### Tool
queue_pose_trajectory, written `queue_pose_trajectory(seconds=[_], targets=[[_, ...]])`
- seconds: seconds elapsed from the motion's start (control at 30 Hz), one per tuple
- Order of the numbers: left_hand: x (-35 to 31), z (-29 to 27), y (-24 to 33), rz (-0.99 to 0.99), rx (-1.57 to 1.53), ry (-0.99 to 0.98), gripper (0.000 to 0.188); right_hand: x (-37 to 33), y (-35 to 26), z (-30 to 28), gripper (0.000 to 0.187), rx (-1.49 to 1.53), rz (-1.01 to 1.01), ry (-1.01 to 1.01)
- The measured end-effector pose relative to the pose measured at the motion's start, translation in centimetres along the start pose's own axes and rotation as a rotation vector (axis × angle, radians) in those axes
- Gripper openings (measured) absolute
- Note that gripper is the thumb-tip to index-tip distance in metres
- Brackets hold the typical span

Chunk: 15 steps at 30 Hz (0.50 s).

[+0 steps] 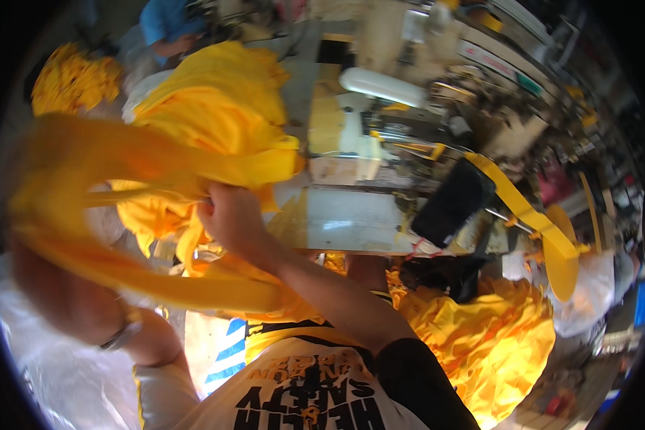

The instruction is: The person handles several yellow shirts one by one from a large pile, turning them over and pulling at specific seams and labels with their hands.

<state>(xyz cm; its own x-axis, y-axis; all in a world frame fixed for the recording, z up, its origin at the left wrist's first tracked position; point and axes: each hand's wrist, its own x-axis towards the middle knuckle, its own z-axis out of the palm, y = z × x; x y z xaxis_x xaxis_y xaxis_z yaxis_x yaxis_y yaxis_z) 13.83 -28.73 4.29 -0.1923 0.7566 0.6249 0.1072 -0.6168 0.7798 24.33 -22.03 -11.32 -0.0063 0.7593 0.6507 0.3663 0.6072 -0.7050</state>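
My right hand (pixel 235 221) is closed on a yellow fabric piece (pixel 158 287), beside a large heap of yellow fabric (pixel 215 89) at the left end of the sewing table. From there the piece loops out to the left, smeared by motion. My left hand (pixel 68 297), with a band on its wrist, is lifted at the far left against that loop. Its fingers are hidden by the cloth and blurred, so their grip does not show. Right of my hands, a sewing machine with a white rounded housing (pixel 383 87) stands on the table.
A dark phone-like slab (pixel 453 203) lies near the table's front edge, beside a yellow strip (pixel 512 193). More yellow fabric (pixel 480 337) is piled at my right. Clear plastic (pixel 72 373) lies at lower left. Another person in a blue top (pixel 163 21) sits at far left.
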Motion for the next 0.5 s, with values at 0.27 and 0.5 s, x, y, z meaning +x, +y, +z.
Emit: queue_pose_trajectory(seconds=[0.27,0.5], targets=[[6.2,-8.8,-0.7,0.196,0.401,0.023,0.029,0.0,-2.1,-1.1,0.048,-0.028,0.029,-0.204],[11.2,-14.3,-1.1,0.285,0.619,0.097,0.027,1.3,-9.0,-21.7,0.039,-0.496,0.043,0.202]])
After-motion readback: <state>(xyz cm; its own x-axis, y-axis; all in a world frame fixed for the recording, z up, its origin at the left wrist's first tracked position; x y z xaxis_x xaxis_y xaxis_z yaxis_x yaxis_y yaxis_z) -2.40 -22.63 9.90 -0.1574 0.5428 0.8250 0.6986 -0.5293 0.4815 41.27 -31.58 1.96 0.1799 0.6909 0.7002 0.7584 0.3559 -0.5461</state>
